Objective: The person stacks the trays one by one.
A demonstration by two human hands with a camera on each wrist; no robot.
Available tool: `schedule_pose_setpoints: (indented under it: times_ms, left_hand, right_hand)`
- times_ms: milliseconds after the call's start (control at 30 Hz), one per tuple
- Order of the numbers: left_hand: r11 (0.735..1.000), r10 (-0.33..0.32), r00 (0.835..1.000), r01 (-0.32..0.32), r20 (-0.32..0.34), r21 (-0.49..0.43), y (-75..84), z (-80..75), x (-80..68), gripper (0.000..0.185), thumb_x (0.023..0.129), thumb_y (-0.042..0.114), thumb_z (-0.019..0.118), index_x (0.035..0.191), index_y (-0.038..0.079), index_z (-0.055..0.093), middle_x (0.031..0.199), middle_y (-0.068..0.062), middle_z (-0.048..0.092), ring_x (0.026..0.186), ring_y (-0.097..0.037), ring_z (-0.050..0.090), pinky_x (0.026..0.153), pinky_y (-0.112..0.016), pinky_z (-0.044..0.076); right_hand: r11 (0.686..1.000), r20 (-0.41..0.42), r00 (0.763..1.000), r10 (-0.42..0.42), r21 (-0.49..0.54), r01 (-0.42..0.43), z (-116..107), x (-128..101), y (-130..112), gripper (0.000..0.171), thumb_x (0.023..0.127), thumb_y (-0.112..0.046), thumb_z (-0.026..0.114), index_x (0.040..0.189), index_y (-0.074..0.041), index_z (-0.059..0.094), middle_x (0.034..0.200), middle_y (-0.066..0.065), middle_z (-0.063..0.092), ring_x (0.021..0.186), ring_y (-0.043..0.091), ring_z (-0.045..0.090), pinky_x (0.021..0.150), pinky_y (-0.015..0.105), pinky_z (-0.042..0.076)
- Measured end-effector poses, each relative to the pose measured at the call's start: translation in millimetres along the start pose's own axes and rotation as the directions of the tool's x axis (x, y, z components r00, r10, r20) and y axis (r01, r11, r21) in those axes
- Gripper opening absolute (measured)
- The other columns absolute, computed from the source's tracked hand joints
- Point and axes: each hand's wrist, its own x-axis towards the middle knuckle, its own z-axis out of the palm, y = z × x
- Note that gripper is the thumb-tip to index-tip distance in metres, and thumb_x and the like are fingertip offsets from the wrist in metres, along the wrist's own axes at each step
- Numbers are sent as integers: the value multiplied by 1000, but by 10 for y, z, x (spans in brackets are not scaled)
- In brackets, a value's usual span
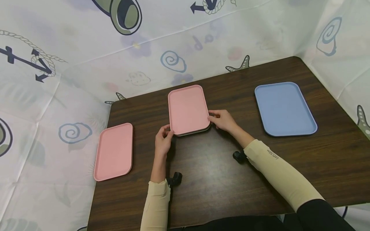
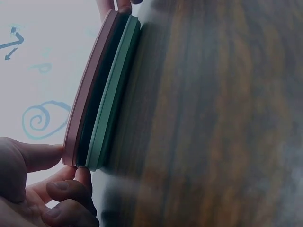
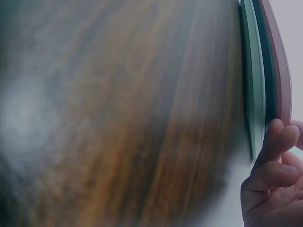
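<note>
We see a pink tray (image 1: 188, 109) topping a green tray (image 2: 113, 99), pinched at its near corners by the left hand (image 1: 163, 141) and right hand (image 1: 223, 119). Another pink tray (image 1: 114, 151) and a blue tray (image 1: 284, 108) lie well apart on the table (image 1: 214, 179).

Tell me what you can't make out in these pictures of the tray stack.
- Green tray: top face hidden by the pink tray; only its rim shows in the wrist views.
- Number of stacked trays: unclear, dark gap between rims.
- Table: blurred in the right wrist view.
- Left hand: cut off by the frame edge.
</note>
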Motion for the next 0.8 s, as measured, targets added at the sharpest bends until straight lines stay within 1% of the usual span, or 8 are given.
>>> schedule_pose_setpoints:
  times_ms: [200, 467, 800]
  left_hand:
    - [1000, -8, 1000, 8, 13, 12, 2, -11, 1, 30, 95, 14, 63, 125, 11, 64, 85, -6, 55, 72, -17, 47, 63, -31, 37]
    - [1000, -11, 1000, 11, 24, 14, 11, -15, -1, 32, 96, 15, 61, 128, 11, 63, 87, -8, 55, 74, -18, 47, 65, -33, 37]
    - [999, -22, 999, 20, 50, 51, -8, -15, -69, 37, 97, 18, 61, 133, 9, 59, 91, -9, 56, 79, -20, 47, 69, -33, 37]
  right_hand:
    - [1000, 6, 1000, 11, 14, -11, 2, 19, 9, 43, 96, -23, 62, 137, -7, 58, 73, 16, 59, 51, 18, 53, 50, 27, 40]
    - [999, 11, 1000, -10, 31, 10, 4, 15, 4, 43, 98, -21, 60, 137, -4, 57, 85, 17, 68, 49, 13, 49, 51, 26, 42]
    - [1000, 34, 999, -12, 0, 12, 15, -72, -5, 46, 98, -21, 60, 140, -2, 53, 80, 16, 66, 49, 14, 51, 53, 29, 42]
